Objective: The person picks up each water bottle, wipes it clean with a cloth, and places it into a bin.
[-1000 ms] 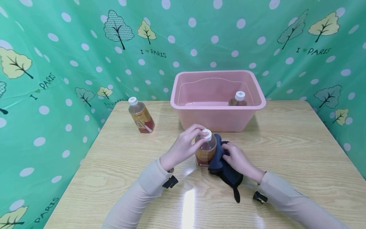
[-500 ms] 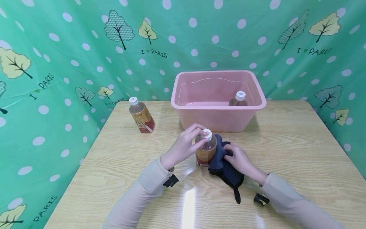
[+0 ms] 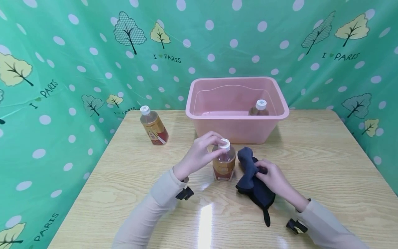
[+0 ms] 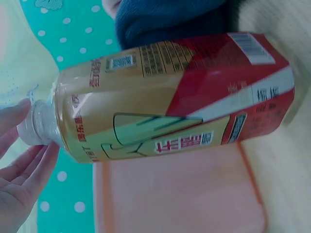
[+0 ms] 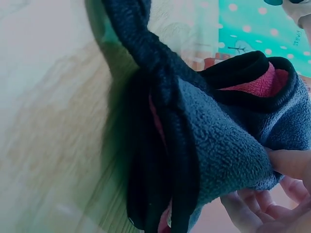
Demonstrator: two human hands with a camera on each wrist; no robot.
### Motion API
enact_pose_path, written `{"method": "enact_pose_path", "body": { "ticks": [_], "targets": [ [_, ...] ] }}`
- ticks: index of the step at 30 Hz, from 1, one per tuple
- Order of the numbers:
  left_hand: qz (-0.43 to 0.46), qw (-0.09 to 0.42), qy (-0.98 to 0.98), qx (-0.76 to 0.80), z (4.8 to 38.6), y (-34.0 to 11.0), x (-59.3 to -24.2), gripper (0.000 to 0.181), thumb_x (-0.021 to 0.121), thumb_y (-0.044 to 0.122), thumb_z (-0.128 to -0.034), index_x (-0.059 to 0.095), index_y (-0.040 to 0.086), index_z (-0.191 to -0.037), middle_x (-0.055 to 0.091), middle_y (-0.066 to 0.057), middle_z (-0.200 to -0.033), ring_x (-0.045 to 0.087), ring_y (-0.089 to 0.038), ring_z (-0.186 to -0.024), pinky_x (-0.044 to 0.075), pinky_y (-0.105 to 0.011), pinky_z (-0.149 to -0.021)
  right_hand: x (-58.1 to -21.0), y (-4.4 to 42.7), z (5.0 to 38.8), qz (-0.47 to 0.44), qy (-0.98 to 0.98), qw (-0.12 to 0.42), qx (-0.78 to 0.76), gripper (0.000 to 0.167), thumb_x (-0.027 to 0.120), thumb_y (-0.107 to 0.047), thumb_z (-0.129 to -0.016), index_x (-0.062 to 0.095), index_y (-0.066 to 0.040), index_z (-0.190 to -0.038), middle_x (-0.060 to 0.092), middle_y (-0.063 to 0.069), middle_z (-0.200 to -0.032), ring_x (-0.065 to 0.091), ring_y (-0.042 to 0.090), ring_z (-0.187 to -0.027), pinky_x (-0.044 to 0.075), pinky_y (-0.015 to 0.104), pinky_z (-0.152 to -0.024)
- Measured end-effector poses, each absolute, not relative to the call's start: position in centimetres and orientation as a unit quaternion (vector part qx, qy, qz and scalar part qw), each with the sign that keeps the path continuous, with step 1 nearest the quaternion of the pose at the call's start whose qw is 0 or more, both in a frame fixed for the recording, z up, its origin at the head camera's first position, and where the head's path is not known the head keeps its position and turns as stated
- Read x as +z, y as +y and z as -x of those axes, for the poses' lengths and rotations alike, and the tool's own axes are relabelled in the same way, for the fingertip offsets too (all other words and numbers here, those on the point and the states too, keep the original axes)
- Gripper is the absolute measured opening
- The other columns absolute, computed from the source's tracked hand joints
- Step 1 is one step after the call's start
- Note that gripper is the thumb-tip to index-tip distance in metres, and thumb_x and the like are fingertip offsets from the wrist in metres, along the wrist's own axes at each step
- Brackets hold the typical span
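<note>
Dark-blue cloth (image 3: 247, 170) pinched in R hand (image 3: 274, 177), I see remotely. L hand (image 3: 200, 153) grips upright btl (image 3: 224, 166) by white cap (image 3: 225, 146), nr pink bin (image 3: 233, 129).

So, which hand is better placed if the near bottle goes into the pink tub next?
Probably the left hand: it holds the near bottle by the cap, with the tub just beyond. The right hand grips the cloth, so it isn't free.
</note>
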State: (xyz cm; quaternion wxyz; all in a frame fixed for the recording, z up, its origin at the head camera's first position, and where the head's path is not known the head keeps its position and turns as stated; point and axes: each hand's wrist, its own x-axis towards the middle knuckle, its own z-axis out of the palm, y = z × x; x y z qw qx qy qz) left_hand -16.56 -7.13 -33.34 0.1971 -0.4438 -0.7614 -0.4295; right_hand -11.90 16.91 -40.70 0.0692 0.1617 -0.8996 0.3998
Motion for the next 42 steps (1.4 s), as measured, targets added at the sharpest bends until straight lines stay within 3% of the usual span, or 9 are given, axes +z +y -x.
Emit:
{"method": "enact_pose_path", "body": {
  "ticks": [10, 16, 29, 42],
  "targets": [
    [0.477, 0.201, -0.74, -0.429, 17.6, -7.1, -28.8, 0.017, 0.072, 0.001, -0.07, 0.062, -0.004, -0.083, 0.057, -0.011, -0.083, 0.056, -0.016, -0.076, 0.048, -0.016, -0.071, -40.9, 17.5, 11.3, -0.168, -0.902, 0.085, 0.388, 0.019, 0.066, 0.012, -0.069, 0.062, -0.001, -0.082, 0.059, 0.006, -0.082, 0.055, 0.016, -0.075, 0.047, 0.027, -0.062],
    [0.482, 0.172, -0.741, -0.433, 18.5, -7.1, -24.8, 0.018, 0.071, 0.002, -0.071, 0.06, -0.005, -0.083, 0.058, -0.012, -0.084, 0.057, -0.017, -0.076, 0.049, -0.018, -0.071, -40.9, 17.7, 11.2, -0.17, -0.902, 0.077, 0.389, 0.02, 0.065, 0.013, -0.07, 0.062, 0.0, -0.084, 0.059, 0.007, -0.083, 0.055, 0.02, -0.077, 0.048, 0.029, -0.063],
    [0.404, 0.086, -0.783, -0.465, 20.9, -6.7, -17.0, 0.02, 0.068, 0.006, -0.0757, 0.06, -0.005, -0.09, 0.061, -0.011, -0.091, 0.059, -0.015, -0.081, 0.05, -0.022, -0.074, -41.0, 17.8, 10.9, -0.171, -0.899, 0.08, 0.396, 0.019, 0.065, 0.014, -0.069, 0.062, 0.0, -0.082, 0.058, 0.006, -0.079, 0.053, 0.011, -0.071, 0.047, 0.024, -0.059],
    [0.351, 0.083, -0.814, -0.455, 22.8, -5.1, -11.9, 0.02, 0.066, 0.01, -0.0789, 0.062, -0.001, -0.096, 0.061, -0.008, -0.095, 0.056, -0.013, -0.087, 0.044, -0.02, -0.081, -41.1, 17.8, 10.7, -0.175, -0.898, 0.084, 0.395, 0.021, 0.065, 0.015, -0.067, 0.061, -0.001, -0.081, 0.058, 0.004, -0.078, 0.052, 0.009, -0.07, 0.046, 0.024, -0.058]
  ]
}}
